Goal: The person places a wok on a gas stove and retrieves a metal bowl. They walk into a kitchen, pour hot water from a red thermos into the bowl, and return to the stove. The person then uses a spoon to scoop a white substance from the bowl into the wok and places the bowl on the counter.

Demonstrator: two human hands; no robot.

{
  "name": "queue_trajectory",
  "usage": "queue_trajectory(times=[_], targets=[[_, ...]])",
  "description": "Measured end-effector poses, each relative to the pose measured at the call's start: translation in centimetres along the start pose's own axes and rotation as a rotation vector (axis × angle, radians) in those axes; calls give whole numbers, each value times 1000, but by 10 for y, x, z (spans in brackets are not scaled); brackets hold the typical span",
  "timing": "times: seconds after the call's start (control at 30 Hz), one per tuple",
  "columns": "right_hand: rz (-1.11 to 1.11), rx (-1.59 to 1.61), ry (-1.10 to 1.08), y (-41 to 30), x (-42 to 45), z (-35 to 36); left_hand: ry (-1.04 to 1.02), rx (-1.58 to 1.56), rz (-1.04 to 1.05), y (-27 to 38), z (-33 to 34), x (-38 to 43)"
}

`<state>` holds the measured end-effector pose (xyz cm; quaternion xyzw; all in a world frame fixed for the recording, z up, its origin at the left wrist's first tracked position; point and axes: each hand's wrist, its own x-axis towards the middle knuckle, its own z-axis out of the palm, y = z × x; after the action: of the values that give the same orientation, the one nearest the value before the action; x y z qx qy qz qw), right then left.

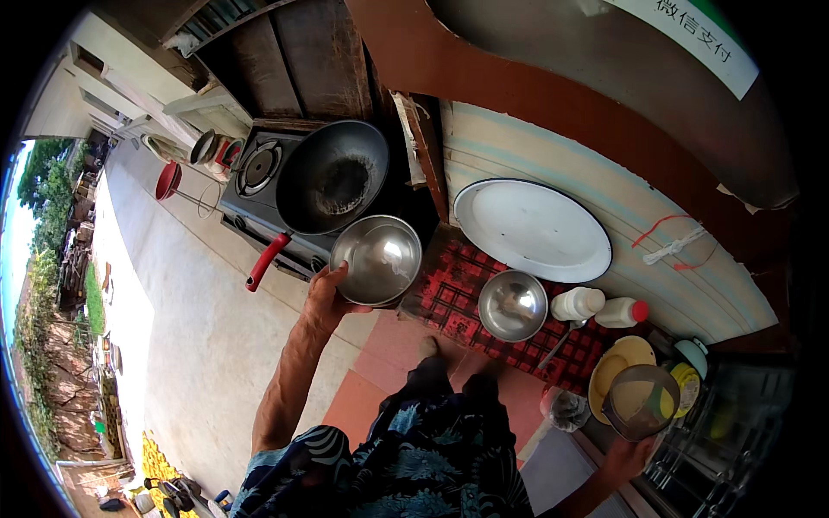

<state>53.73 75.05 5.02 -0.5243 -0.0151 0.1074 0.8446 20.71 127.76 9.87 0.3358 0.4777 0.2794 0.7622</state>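
Note:
My left hand grips the rim of a shiny stainless steel bowl, thumb over the edge. The bowl is held beside a black wok, whose red handle points toward the open floor. Low on the right, my right hand holds a brownish translucent container, perhaps a cup or jug. It overlaps a yellow basin in view. A second steel bowl sits on a red-and-black checked cloth, in front of a white enamel oval tray leaning on the wall.
The wok rests on a gas stove with a bare burner. A white bottle, a red-capped bottle and a metal spoon are on the cloth. A bagged bin stands near my right side. A red ladle lies left.

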Motion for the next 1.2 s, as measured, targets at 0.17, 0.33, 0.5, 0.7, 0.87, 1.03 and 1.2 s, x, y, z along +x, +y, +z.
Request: queue_trajectory(times=[0.17,0.33,0.5,0.7,0.87,1.03,1.2], targets=[[-118,-312,37,16,-20,22,2,118,97,70,-9,4],[-3,120,-9,29,-35,33,101,380,237,113,-62,45],[32,180,-194,31,-57,81,294,593,298,146,-112,102],[38,124,-119,35,-76,112,428,829,318,175,-138,143],[53,47,-123,31,-85,148,564,1463,410,206,-112,143],[81,5,-201,36,-90,171,672,2029,809,204,-76,130],[71,-36,-212,37,-95,185,594,1994,958,202,-74,131]])
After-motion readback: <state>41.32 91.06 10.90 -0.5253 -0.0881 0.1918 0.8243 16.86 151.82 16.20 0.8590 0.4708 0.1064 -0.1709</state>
